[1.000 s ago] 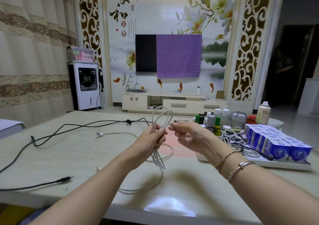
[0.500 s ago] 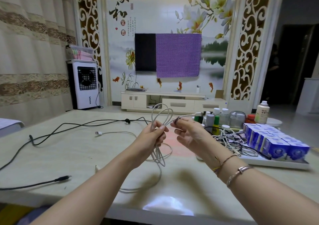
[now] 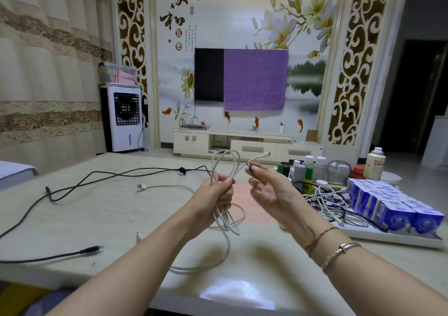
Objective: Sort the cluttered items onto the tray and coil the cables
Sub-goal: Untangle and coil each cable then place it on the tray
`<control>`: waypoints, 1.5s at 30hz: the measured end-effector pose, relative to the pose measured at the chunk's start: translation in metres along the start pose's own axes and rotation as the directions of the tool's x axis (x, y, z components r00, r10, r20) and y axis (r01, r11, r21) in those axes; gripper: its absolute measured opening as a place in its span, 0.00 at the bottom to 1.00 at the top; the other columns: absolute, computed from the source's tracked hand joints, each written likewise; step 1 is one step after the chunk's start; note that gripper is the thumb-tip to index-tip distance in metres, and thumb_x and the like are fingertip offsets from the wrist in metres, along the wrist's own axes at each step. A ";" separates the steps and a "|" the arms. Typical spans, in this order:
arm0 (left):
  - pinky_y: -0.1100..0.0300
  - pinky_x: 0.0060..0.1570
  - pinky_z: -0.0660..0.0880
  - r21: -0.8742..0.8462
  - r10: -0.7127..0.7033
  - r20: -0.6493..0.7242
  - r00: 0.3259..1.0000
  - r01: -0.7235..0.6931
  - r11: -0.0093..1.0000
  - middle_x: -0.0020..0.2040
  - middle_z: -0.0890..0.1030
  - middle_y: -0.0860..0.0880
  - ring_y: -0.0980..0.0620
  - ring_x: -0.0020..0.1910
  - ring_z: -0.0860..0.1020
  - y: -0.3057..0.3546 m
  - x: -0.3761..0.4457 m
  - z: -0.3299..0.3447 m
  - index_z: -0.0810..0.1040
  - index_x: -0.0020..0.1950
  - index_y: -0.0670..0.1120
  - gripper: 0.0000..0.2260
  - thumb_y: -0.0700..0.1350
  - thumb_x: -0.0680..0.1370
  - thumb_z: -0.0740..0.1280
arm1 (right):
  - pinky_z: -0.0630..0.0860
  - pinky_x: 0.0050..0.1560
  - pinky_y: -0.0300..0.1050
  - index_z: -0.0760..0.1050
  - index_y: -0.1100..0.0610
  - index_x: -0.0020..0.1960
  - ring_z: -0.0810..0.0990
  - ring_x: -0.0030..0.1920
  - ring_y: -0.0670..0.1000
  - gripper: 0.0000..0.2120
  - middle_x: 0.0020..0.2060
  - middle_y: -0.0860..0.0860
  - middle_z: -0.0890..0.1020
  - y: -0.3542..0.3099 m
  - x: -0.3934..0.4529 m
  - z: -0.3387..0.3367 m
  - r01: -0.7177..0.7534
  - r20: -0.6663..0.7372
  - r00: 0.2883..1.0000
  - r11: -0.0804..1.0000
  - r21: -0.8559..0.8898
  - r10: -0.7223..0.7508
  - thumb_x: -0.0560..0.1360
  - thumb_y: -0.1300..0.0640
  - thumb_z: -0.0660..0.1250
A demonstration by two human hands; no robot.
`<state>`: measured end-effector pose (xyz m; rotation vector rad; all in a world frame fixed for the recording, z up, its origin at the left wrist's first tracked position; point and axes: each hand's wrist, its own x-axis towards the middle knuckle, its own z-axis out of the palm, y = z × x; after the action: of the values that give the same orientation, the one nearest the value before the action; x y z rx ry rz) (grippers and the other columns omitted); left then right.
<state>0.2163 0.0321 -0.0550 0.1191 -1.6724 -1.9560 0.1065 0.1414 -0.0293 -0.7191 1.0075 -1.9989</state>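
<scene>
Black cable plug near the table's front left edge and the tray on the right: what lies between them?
In the head view, between the black cable plug and the tray lie bare tabletop, both forearms, and slack loops of the white cable hanging from the left hand.

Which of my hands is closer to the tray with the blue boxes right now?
Right. The right hand is up beside the tray, pinching the white cable near its plug. The left hand, gripping the cable's loops, is farther left of it.

Purple cloth over television, white fan unit
</scene>
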 end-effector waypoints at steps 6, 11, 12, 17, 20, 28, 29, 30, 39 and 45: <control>0.66 0.27 0.60 -0.049 -0.013 0.064 0.998 0.016 0.999 0.28 0.59 0.51 0.57 0.25 0.58 -0.001 -0.003 -0.004 0.66 0.46 0.43 0.06 0.38 0.82 0.54 | 0.69 0.25 0.34 0.78 0.63 0.49 0.76 0.29 0.47 0.06 0.38 0.55 0.82 0.000 0.003 0.003 -0.049 -0.002 0.999 0.994 -0.095 0.049 0.74 0.69 0.65; 0.66 0.28 0.59 -0.033 -0.016 0.028 0.999 0.017 0.999 0.29 0.62 0.51 0.57 0.26 0.59 -0.001 -0.005 -0.006 0.65 0.45 0.46 0.07 0.39 0.82 0.55 | 0.70 0.26 0.35 0.78 0.63 0.46 0.75 0.29 0.47 0.04 0.39 0.57 0.82 0.009 0.003 -0.001 -0.128 0.032 0.990 0.973 -0.194 0.137 0.74 0.69 0.65; 0.66 0.27 0.59 -0.005 -0.027 0.007 1.000 0.027 1.000 0.28 0.62 0.52 0.57 0.25 0.59 -0.002 -0.005 -0.005 0.65 0.45 0.46 0.07 0.39 0.82 0.55 | 0.70 0.26 0.35 0.78 0.63 0.46 0.76 0.29 0.48 0.04 0.38 0.57 0.82 0.010 0.003 -0.001 -0.134 0.042 0.988 0.966 -0.220 0.147 0.74 0.69 0.65; 0.62 0.30 0.56 0.250 -0.081 -0.066 0.994 0.095 0.964 0.26 0.63 0.54 0.57 0.26 0.58 -0.007 -0.004 -0.001 0.66 0.41 0.48 0.10 0.48 0.81 0.59 | 0.70 0.29 0.35 0.80 0.62 0.43 0.75 0.32 0.46 0.01 0.37 0.56 0.82 0.006 0.000 0.002 -0.110 0.049 0.984 0.793 -0.600 0.173 0.73 0.66 0.70; 0.63 0.29 0.62 0.320 -0.043 -0.179 0.983 0.100 0.942 0.29 0.72 0.52 0.57 0.26 0.64 -0.012 0.000 -0.001 0.69 0.45 0.46 0.11 0.52 0.77 0.67 | 0.68 0.33 0.36 0.81 0.65 0.45 0.73 0.35 0.47 0.03 0.37 0.57 0.79 0.007 -0.002 0.005 -0.064 0.038 0.989 0.650 -0.757 0.142 0.71 0.67 0.70; 0.58 0.36 0.65 0.521 0.202 -0.379 0.903 0.028 0.853 0.31 0.70 0.52 0.53 0.31 0.67 -0.010 0.006 0.003 0.69 0.38 0.47 0.12 0.48 0.78 0.66 | 0.61 0.28 0.38 0.67 0.54 0.35 0.67 0.28 0.48 0.11 0.30 0.52 0.73 0.016 -0.002 0.010 -0.150 -0.138 0.988 0.574 -0.805 0.065 0.73 0.65 0.64; 0.59 0.35 0.65 0.539 0.260 -0.428 0.865 0.013 0.842 0.31 0.70 0.52 0.54 0.31 0.68 -0.007 0.007 0.003 0.69 0.38 0.47 0.12 0.48 0.78 0.66 | 0.61 0.28 0.38 0.67 0.54 0.37 0.68 0.29 0.48 0.09 0.31 0.51 0.73 0.017 -0.002 0.009 -0.151 -0.177 0.984 0.501 -0.852 -0.003 0.73 0.63 0.64; 0.61 0.34 0.65 0.557 0.314 -0.465 0.828 -0.002 0.830 0.32 0.70 0.52 0.54 0.32 0.68 -0.003 0.007 0.002 0.69 0.38 0.46 0.11 0.47 0.79 0.65 | 0.61 0.29 0.39 0.67 0.53 0.39 0.70 0.30 0.48 0.07 0.32 0.49 0.74 0.018 -0.002 0.006 -0.144 -0.200 0.974 0.401 -0.905 -0.101 0.73 0.60 0.64; 0.62 0.38 0.68 0.628 0.450 -0.425 0.785 -0.102 0.771 0.35 0.75 0.51 0.50 0.38 0.74 -0.011 0.003 0.019 0.68 0.38 0.47 0.10 0.45 0.78 0.65 | 0.59 0.30 0.40 0.67 0.57 0.32 0.66 0.27 0.52 0.19 0.26 0.53 0.69 0.037 0.022 -0.008 -0.092 -0.475 0.830 0.769 -0.633 -0.292 0.79 0.51 0.58; 0.67 0.35 0.66 0.659 0.482 -0.379 0.790 -0.135 0.740 0.35 0.75 0.51 0.52 0.36 0.73 -0.023 -0.006 0.019 0.68 0.37 0.49 0.11 0.44 0.78 0.65 | 0.55 0.16 0.31 0.74 0.59 0.35 0.62 0.14 0.42 0.20 0.20 0.48 0.74 0.044 0.038 0.009 -0.032 -0.550 0.832 0.996 0.082 0.073 0.82 0.54 0.56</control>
<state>0.2055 0.0538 -0.0739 0.5247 -1.7120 -0.9363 0.1092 0.0891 -0.0561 -0.0517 1.2560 -2.2329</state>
